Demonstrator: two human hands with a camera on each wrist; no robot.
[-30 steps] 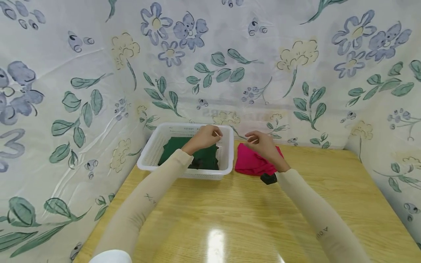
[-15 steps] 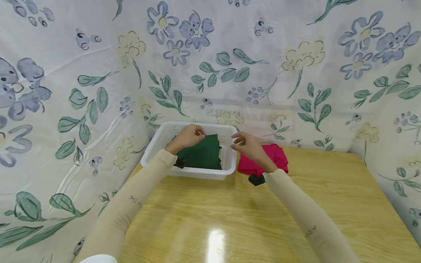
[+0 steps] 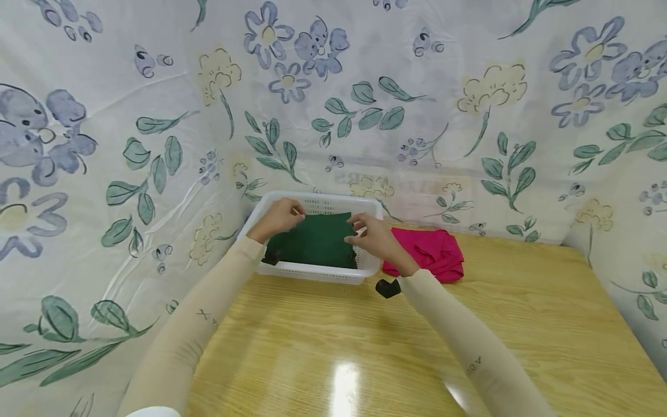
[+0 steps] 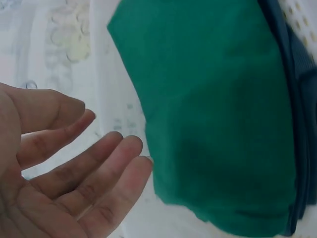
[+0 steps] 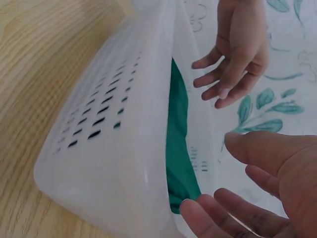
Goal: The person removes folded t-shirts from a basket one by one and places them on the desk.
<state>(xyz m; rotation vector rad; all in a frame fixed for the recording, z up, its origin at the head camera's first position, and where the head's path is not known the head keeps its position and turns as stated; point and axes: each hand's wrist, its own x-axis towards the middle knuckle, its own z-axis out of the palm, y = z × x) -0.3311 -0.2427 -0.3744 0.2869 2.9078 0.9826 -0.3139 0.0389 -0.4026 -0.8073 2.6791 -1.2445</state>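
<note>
Folded green cloth point(image 3: 318, 240) lies in a white plastic basket point(image 3: 318, 272), with darker cloth point(image 4: 302, 99) beneath it in the left wrist view. My left hand point(image 3: 278, 220) hovers over the basket's left part, fingers loosely bent and holding nothing; the left wrist view shows it apart from the green cloth. Near the basket's right rim is my right hand point(image 3: 375, 236), thumb and fingers spread, also holding nothing. In the right wrist view both hands are above the basket, and my right fingertips point(image 5: 195, 215) are close to its rim.
A folded pink-red cloth point(image 3: 429, 252) lies on the wooden table point(image 3: 417, 341) just right of the basket, partly behind my right forearm. A floral-patterned sheet point(image 3: 365, 116) hangs behind and at the left of the table.
Both hands have moved left relative to the basket. My right hand has come from over the pink-red cloth to the basket's right rim. More of the green cloth shows; neither cloth has visibly been moved.
</note>
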